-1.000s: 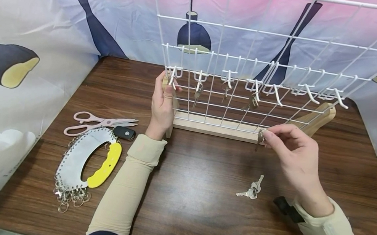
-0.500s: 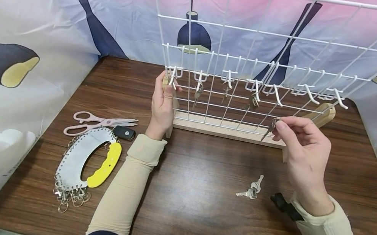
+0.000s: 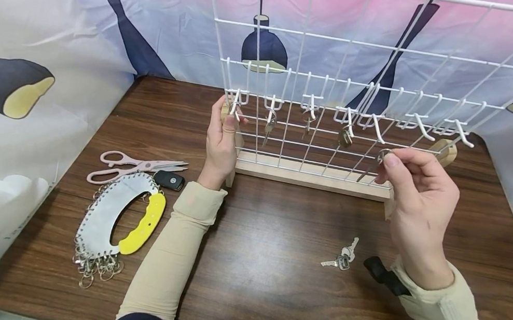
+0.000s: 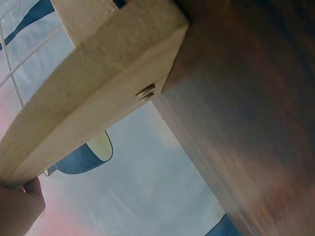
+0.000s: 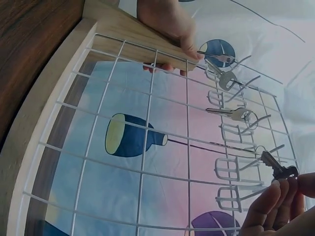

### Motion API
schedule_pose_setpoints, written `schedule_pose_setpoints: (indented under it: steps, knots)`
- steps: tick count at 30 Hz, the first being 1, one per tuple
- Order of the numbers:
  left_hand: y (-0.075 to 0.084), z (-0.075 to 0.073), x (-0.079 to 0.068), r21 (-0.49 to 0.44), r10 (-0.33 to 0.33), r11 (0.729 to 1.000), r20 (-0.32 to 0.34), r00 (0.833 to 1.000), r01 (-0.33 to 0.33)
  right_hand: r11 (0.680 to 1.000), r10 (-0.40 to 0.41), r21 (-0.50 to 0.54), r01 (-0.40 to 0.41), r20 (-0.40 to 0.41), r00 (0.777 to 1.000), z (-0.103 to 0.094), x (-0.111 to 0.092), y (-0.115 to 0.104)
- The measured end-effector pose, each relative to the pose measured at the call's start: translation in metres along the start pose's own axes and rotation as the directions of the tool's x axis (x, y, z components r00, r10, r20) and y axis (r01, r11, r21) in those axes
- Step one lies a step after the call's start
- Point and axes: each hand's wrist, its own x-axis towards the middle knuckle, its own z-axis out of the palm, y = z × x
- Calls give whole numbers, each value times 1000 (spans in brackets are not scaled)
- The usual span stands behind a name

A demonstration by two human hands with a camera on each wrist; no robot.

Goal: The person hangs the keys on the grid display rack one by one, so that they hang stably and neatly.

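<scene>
My right hand pinches a small key by the ring at its head, its blade pointing down and left. It is just below the fifth of the white hooks on the wire grid rack, which bears nothing. Several keys hang from the hooks to the left. With my left hand I grip the rack's wooden side support at its left end. Two loose keys lie on the brown table in front of the rack.
At the left lie pink scissors, a black car key fob and a curved metal key holder with a yellow handle and several rings. The wooden base bar runs along the rack's bottom. A printed cloth hangs behind.
My right hand has risen and moved right with the key, from near the base bar to just below the fifth hook. My left hand has stayed on the support.
</scene>
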Motion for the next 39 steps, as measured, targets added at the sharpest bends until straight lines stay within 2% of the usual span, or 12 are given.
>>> schedule_pose_setpoints:
  steps: [5, 14, 22, 34, 39]
  knots:
    - [-1, 1, 0, -14, -9, 1000, -6, 1000, 9, 997, -13, 74, 13, -4, 1000, 5, 3, 1]
    - [-2, 1, 0, -20, -10, 1000, -12, 1000, 10, 998, -1, 62, 2, -9, 1000, 9, 6, 2]
    - [-2, -1, 0, -5, -26, 1000, 1, 1000, 26, 996, 12, 90, -10, -20, 1000, 8, 7, 4]
    - [0, 1, -1, -45, -26, 999, -8, 1000, 26, 993, 41, 114, -39, -12, 999, 5, 7, 7]
    - [0, 1, -1, -24, -24, 999, -12, 1000, 23, 988, 62, 141, -62, 3, 998, 4, 8, 8]
